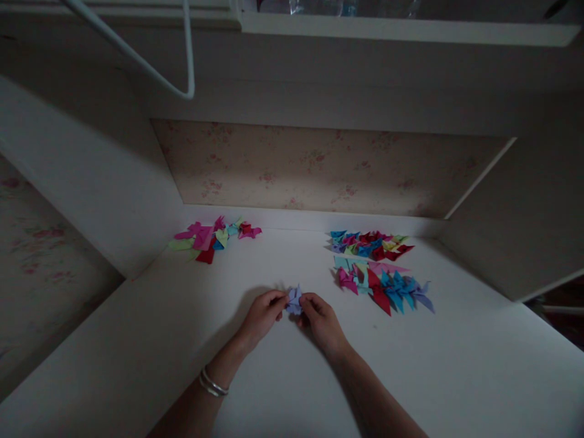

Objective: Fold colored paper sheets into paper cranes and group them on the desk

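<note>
A small lilac folded paper piece (294, 300) is pinched between both hands above the white desk (456, 377). My left hand (263, 316), with bangles on its wrist, grips the paper's left side with closed fingers. My right hand (322, 320) grips its right side, fingers curled. The hands nearly touch each other around the paper.
A loose pile of coloured folded papers (210, 236) lies at the back left of the desk. Rows of folded paper shapes (381, 271) lie at the back right. A floral wall panel (319, 167) stands behind, under a shelf. A white hanger (182, 73) hangs overhead.
</note>
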`<state>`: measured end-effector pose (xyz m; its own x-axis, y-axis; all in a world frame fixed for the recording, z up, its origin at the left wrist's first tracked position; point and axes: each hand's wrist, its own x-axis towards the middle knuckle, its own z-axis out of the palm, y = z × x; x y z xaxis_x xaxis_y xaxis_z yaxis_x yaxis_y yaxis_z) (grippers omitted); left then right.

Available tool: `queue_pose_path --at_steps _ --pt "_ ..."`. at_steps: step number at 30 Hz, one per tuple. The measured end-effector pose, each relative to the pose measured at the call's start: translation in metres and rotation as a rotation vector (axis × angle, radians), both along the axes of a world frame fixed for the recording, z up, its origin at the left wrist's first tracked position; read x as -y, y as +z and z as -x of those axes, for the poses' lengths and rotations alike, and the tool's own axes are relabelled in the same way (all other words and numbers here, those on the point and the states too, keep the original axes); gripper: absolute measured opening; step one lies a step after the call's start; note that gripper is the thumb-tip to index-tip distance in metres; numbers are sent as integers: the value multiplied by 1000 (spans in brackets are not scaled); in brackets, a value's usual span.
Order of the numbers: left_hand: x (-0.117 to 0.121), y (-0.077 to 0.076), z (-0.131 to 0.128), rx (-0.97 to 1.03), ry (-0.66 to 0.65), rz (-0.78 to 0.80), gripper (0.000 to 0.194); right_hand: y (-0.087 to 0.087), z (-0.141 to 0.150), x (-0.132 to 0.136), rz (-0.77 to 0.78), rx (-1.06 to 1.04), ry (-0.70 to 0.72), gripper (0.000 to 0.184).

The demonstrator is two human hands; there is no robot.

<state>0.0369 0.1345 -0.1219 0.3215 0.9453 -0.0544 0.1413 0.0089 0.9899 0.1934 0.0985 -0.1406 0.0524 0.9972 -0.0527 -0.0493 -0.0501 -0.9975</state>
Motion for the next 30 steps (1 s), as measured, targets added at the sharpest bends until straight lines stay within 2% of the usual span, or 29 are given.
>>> queue_pose_path --at_steps 10,24,30 --pt "-1 -3 0 7 9 -16 28 -3 0 0 -13 0 0 35" --pt "-1 0 -1 12 19 4 28 5 2 3 27 -57 19 37" --pt "-1 4 -1 -11 10 -4 29 5 0 3 11 47 -21 36"
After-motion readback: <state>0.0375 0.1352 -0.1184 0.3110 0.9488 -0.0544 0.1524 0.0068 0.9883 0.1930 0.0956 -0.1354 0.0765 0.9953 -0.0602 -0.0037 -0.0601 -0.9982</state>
